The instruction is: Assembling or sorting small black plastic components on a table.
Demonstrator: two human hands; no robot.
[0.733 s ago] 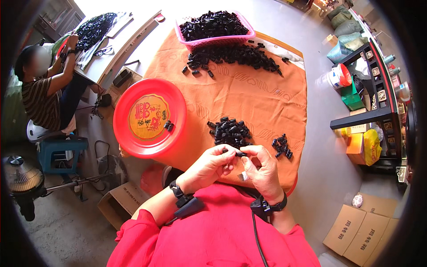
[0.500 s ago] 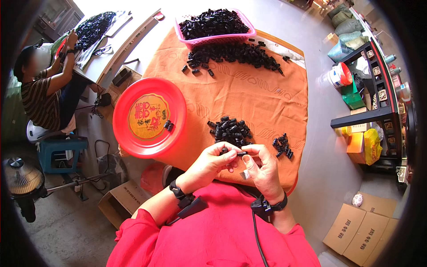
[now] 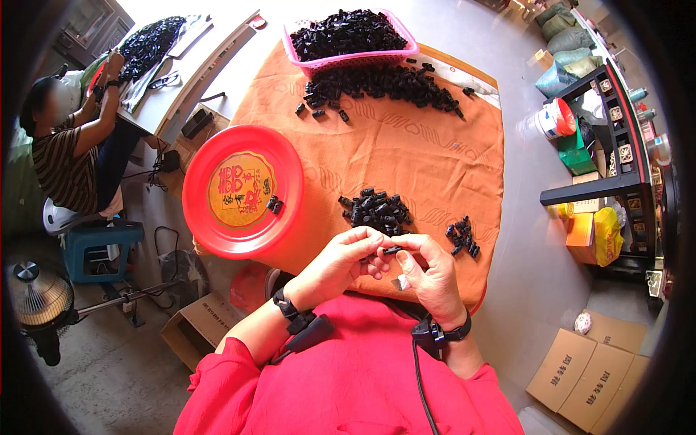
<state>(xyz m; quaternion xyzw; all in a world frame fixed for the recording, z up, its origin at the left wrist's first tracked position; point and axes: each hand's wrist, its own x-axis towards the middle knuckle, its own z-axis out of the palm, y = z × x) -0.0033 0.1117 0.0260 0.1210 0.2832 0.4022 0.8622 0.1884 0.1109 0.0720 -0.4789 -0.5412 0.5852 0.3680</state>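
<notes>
Between my two hands, close to the near edge of the cloth, is a small black plastic part (image 3: 392,250). My right hand (image 3: 433,272) pinches it between thumb and forefinger. The fingers of my left hand (image 3: 341,261) are closed at its left end. Below the right fingers a small silvery flat piece (image 3: 401,282) shows; what it is I cannot tell. Just beyond my hands lies a heap of black plastic parts (image 3: 375,211), with a smaller heap (image 3: 462,236) to its right. A red round plate (image 3: 285,161) on the left bears a few black parts (image 3: 275,204).
An orange cloth (image 3: 435,159) covers the table. At its far end a pink basket (image 3: 343,64) brims with black parts, more spilled before it (image 3: 384,85). A person (image 3: 69,148) works at another table on the left. A fan (image 3: 40,293), cartons (image 3: 591,373) and a dark shelf (image 3: 602,190) stand around.
The left thumb and fingers have shifted slightly up around the part's left end. A dark bit seen earlier by the left forefinger no longer shows. The heaps look the same.
</notes>
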